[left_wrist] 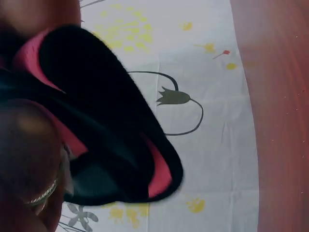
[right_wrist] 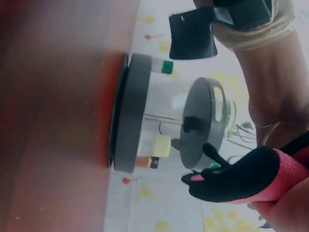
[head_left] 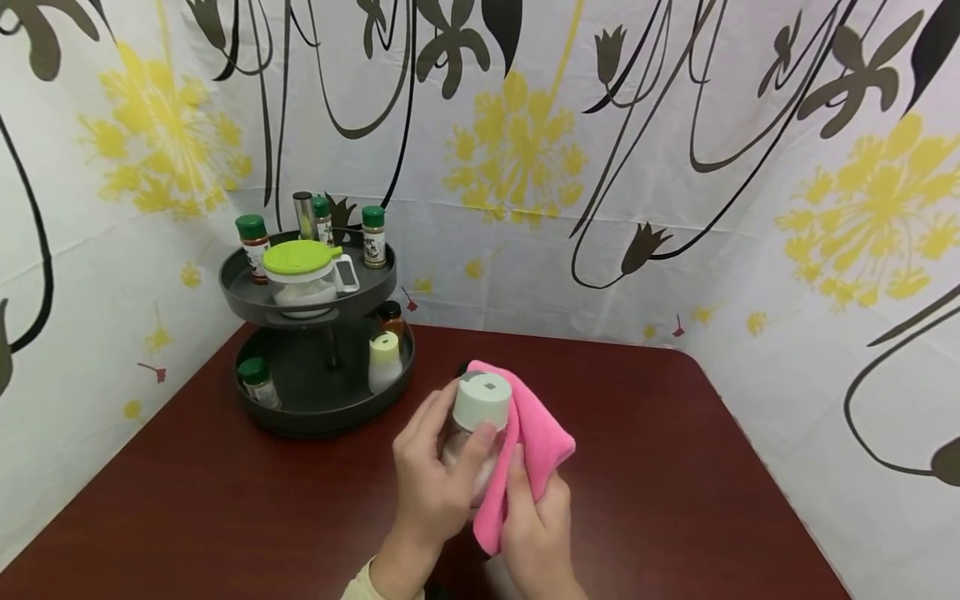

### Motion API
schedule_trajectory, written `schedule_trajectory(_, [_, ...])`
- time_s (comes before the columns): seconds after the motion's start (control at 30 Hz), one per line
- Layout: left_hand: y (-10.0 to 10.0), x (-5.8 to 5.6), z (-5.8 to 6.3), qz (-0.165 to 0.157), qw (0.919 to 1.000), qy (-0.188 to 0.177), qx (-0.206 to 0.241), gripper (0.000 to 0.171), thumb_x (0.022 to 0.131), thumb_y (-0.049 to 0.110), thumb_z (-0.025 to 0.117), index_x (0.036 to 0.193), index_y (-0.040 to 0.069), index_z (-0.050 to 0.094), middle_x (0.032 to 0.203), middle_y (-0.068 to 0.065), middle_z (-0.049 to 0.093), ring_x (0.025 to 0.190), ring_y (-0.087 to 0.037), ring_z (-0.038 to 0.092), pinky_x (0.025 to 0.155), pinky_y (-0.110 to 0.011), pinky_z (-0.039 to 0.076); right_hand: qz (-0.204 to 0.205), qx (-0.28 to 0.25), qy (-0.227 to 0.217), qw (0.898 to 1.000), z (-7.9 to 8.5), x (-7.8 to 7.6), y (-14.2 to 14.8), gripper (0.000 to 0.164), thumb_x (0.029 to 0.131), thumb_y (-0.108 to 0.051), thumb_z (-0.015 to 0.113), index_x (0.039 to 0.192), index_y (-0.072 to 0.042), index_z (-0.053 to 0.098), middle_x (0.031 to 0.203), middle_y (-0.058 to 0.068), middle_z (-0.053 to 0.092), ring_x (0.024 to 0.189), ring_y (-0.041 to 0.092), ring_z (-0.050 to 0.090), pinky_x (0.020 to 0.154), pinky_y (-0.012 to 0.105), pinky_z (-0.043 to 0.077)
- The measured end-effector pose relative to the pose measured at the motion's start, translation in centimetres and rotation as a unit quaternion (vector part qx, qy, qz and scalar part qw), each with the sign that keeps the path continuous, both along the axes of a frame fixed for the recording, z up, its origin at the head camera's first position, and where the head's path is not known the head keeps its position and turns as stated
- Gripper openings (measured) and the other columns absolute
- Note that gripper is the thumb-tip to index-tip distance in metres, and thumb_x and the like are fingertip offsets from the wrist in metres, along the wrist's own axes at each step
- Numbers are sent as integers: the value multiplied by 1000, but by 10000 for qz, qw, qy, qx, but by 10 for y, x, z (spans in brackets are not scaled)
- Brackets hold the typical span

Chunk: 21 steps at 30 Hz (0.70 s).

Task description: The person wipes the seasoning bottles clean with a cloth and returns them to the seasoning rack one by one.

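In the head view my left hand (head_left: 435, 483) grips a clear shaker jar (head_left: 482, 404) with a pale grey-green cap, held upright above the table. My right hand (head_left: 540, 529) holds a pink cloth (head_left: 538, 425) against the jar's right side, thumb on the pink face. Black shows on the underside of the cloth (left_wrist: 106, 106) in the left wrist view, where the jar is mostly hidden. From the right wrist, the folded cloth (right_wrist: 236, 179) appears at the lower right, close to the fingers.
A dark two-tier round rack (head_left: 322, 421) stands at the back left. Its upper tier carries green-capped spice bottles (head_left: 373, 237) and a lime-lidded white pot (head_left: 302, 271). Below sit a yellow-capped shaker (head_left: 385, 362) and a green-capped jar (head_left: 258, 383). Patterned fabric (head_left: 517, 283) hangs behind the red-brown table (head_left: 660, 467).
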State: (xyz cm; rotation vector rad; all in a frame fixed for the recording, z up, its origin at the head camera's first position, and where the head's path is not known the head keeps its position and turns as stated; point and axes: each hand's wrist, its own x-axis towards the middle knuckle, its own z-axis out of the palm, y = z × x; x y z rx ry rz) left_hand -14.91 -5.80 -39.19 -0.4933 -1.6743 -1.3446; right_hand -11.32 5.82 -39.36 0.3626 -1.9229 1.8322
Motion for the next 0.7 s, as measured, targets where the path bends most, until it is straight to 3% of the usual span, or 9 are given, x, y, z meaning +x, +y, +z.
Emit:
schedule_trajectory(0.07, [-2,-1,0,17,9999,26,109,47,88,4,78,135,0,69,111,-14,77,97,-15,73,88,-21,62,29,-23,-250,9997,5,0,1,21,111,-9,51,113,3,69,83,2,69,72,9,68,68,26,60])
schedule_trajectory(0.17, [-5,-3,1,-29,9998,103,165,46,88,3,78,133,-1,70,114,-16,78,92,-11,71,80,-15,60,35,-158,-296,9994,23,-1,5,22,111,-11,54,114,3,70,81,0,69,69,9,67,65,26,59])
schedule_trajectory(0.3, [-4,-3,3,-174,9994,291,-7,45,89,3,78,133,-1,70,110,-15,79,85,-9,67,66,-17,56,-17,-495,478,9976,47,-5,9,21,109,-8,55,116,5,70,88,1,73,73,10,69,68,24,60])
schedule_trajectory(0.37, [-3,-1,4,-175,9988,451,-59,45,89,2,77,133,-3,70,111,-17,78,88,-12,69,67,-19,58,58,-563,840,9949,48,-6,7,20,109,-5,54,114,7,70,90,2,74,76,9,70,69,23,60])
schedule_trajectory(0.43, [-3,0,5,-61,9984,562,-4,46,87,1,76,133,-3,69,113,-18,78,91,-14,72,75,-19,60,193,-528,922,9942,40,-6,3,20,109,-3,52,110,8,70,88,1,73,74,9,70,68,24,60])
schedule_trajectory(0.57, [-7,2,8,69,9982,566,164,48,84,0,77,132,-1,70,114,-16,78,95,-18,74,89,-20,61,255,-271,82,9993,14,-2,-5,26,112,-8,48,113,5,70,88,3,73,75,9,70,68,26,61])
schedule_trajectory(0.7, [-10,-1,4,-3,9999,112,102,47,90,4,77,136,2,69,117,-14,78,98,-18,74,91,-23,61,178,-162,-943,9953,6,-6,-3,32,114,-20,47,122,1,69,94,7,73,80,10,70,73,26,59])
